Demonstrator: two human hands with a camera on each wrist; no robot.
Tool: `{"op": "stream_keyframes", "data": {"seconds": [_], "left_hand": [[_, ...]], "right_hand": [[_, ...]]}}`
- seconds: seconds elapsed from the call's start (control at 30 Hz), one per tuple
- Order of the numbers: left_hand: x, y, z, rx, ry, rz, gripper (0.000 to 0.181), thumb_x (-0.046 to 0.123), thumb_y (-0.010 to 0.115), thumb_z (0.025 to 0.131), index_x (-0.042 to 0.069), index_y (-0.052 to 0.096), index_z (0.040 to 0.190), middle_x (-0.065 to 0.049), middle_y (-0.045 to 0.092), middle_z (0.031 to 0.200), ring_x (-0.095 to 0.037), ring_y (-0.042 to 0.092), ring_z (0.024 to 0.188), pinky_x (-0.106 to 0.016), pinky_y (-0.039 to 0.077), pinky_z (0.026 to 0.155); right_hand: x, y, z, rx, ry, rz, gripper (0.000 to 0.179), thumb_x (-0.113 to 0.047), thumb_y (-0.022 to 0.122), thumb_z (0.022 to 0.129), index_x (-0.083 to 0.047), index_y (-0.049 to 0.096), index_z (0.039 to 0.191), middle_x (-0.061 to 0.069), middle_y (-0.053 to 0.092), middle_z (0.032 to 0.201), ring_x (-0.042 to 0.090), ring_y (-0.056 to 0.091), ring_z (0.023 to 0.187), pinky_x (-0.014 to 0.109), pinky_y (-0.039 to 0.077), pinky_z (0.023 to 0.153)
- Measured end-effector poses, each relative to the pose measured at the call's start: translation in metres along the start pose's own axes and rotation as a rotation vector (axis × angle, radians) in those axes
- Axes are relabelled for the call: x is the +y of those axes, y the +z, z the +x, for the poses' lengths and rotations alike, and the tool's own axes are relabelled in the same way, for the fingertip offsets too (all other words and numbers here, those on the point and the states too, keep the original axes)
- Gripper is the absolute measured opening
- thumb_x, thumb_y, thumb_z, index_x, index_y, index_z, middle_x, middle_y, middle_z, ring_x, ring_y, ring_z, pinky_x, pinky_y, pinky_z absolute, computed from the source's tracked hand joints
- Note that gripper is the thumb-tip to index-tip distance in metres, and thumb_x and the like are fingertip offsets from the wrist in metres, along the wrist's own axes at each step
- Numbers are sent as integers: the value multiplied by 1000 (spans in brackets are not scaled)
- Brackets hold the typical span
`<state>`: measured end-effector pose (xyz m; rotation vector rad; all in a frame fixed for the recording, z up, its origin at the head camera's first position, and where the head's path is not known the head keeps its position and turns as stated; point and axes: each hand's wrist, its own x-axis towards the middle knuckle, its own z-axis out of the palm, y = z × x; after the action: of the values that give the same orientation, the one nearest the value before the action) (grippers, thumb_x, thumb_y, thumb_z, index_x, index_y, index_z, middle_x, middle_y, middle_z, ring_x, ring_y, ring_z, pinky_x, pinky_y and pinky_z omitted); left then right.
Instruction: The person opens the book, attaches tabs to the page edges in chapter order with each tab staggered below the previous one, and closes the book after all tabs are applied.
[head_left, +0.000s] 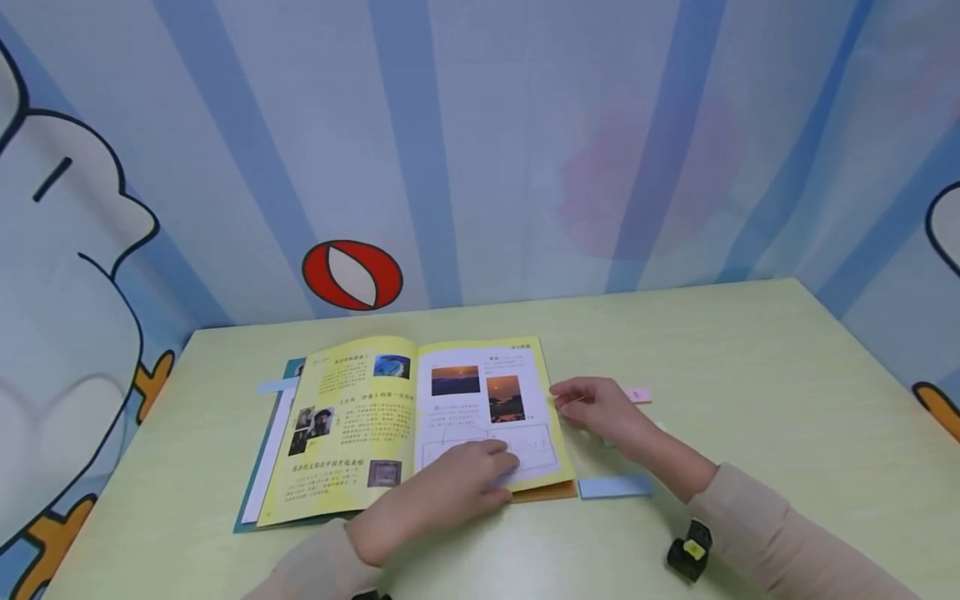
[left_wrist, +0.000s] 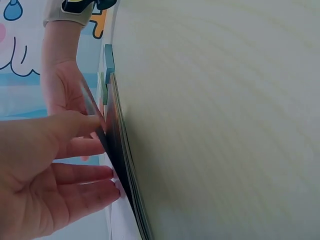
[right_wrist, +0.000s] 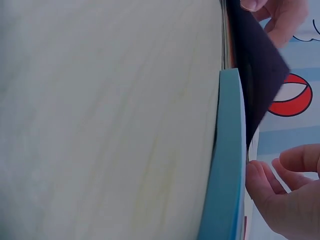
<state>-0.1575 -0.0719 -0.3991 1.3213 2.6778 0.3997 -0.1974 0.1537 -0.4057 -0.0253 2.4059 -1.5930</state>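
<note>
An open book with yellow-bordered pages lies on the table. My left hand is at the lower edge of its right page, fingers on top and thumb at the edge, pinching it. In the left wrist view, that page rises from the pages below, and the left hand meets its edge. My right hand is beside the book's right edge, fingers loosely bent and touching the page edge. In the right wrist view, the page's dark underside shows, with the right hand near its edge.
A blue tab sticks out at the lower right of the book, and a pink tab behind the right hand. Another light blue tab is at the left. A patterned curtain stands behind the pale table.
</note>
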Motion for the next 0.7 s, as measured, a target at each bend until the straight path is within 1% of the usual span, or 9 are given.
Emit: {"op": "stream_keyframes", "data": {"seconds": [0.13, 0.23, 0.33, 0.53, 0.63, 0.7], "left_hand": [[0, -2, -3, 3, 2, -48, 24, 16, 57, 91, 4, 63, 111, -4, 63, 100, -10, 58, 84, -25, 48, 80], [0, -2, -7, 22, 0, -62, 26, 15, 55, 93, 4, 62, 115, -5, 64, 105, -13, 60, 92, -27, 48, 84], [-1, -1, -9, 43, 5, -69, 27, 16, 54, 94, 3, 61, 117, -7, 64, 109, -16, 60, 99, -29, 47, 88], [-2, 0, -10, 62, 16, -62, 29, 17, 56, 93, 4, 60, 118, -7, 63, 111, -16, 60, 99, -29, 46, 89], [-1, 0, -10, 55, -1, -56, 32, 20, 57, 92, 4, 59, 120, -7, 62, 114, -17, 59, 103, -30, 45, 91], [-1, 0, -10, 51, -15, -55, 34, 21, 57, 92, 5, 58, 122, -8, 60, 117, -18, 58, 106, -30, 44, 94]], "right_hand": [[-1, 0, 0, 2, 25, 59, 31, 1, 54, 90, 8, 55, 121, 18, 60, 108, 21, 57, 91, 33, 52, 81], [-1, 1, 1, 5, 46, 116, 32, 1, 53, 91, 9, 53, 122, 20, 59, 110, 20, 59, 90, 34, 52, 82], [-2, 2, 2, 17, 88, 187, 35, -1, 53, 92, 10, 50, 125, 22, 58, 113, 18, 61, 87, 33, 53, 80], [-5, 1, 2, 53, 212, 378, 43, -1, 55, 92, 7, 44, 133, 23, 54, 118, 14, 61, 81, 28, 53, 75], [-7, 0, 2, 51, 244, 442, 44, -1, 55, 91, 6, 43, 133, 24, 53, 120, 14, 62, 80, 27, 53, 74], [-8, 0, 2, 43, 250, 470, 45, -1, 55, 91, 7, 43, 133, 25, 53, 122, 13, 63, 79, 27, 53, 74]]}}
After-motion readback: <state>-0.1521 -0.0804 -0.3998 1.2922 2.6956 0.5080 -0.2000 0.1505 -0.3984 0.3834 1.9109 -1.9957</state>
